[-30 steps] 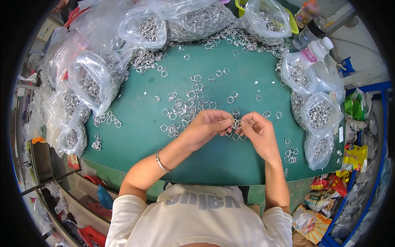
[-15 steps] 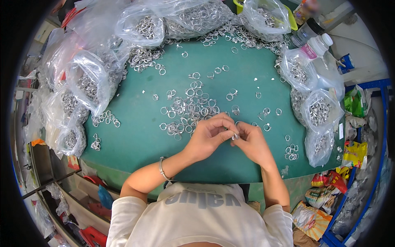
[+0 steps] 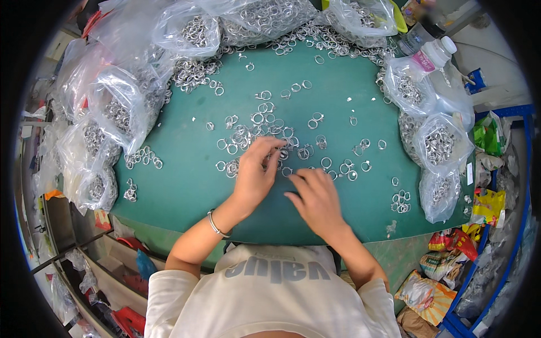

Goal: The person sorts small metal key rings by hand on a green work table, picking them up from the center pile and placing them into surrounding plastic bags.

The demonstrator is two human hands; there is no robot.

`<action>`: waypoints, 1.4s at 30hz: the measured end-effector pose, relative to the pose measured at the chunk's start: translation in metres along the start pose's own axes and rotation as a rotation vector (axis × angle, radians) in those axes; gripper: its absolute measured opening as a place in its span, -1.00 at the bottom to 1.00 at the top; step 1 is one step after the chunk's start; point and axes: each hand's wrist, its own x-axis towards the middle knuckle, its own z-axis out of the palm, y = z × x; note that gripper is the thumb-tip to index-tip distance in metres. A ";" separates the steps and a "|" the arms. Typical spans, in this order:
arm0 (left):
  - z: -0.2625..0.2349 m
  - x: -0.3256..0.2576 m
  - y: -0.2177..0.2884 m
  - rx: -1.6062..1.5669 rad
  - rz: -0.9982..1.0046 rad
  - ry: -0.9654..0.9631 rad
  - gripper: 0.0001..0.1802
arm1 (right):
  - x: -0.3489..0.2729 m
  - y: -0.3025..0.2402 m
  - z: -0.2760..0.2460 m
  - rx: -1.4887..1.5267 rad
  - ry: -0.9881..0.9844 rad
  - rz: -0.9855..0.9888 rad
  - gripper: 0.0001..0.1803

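Loose silver-coloured metal rings point(image 3: 257, 118) lie in a spread pile on the green tabletop. Over the right side of that pile reaches my left hand point(image 3: 255, 173), a metal bangle point(image 3: 217, 224) on its wrist. Its fingers are bent, with a gap between thumb and forefinger, and the tips are close to some rings; no ring shows clearly in its grasp. Just right of it, my right hand point(image 3: 319, 201) is held low over the table, thumb and fingers apart and nothing in them. A single ring point(image 3: 287, 172) lies by its fingertips.
Clear plastic bags full of rings stand along the left point(image 3: 121, 112), the far edge point(image 3: 270, 22) and the right point(image 3: 439, 143). A white bottle point(image 3: 435, 53) stands at the far right. Small ring clusters lie near the right point(image 3: 400, 201) and left point(image 3: 143, 158). A blue rack point(image 3: 510, 208) holds packets.
My hands were together, fingers pinched on a small metal piece. Now they are apart: the left has moved left and farther onto the pile, the right has opened and drawn back slightly.
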 end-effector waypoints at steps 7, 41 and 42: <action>-0.013 -0.016 0.002 0.182 0.090 -0.048 -0.75 | -0.018 0.007 0.020 0.007 0.020 -0.009 -0.80; 0.045 -0.023 0.002 0.407 0.372 -0.298 -0.70 | -0.067 0.070 -0.088 -0.154 0.279 0.441 -0.75; 0.044 -0.023 0.003 0.360 0.361 -0.288 -0.72 | -0.053 0.068 -0.079 -0.101 0.223 0.356 -0.73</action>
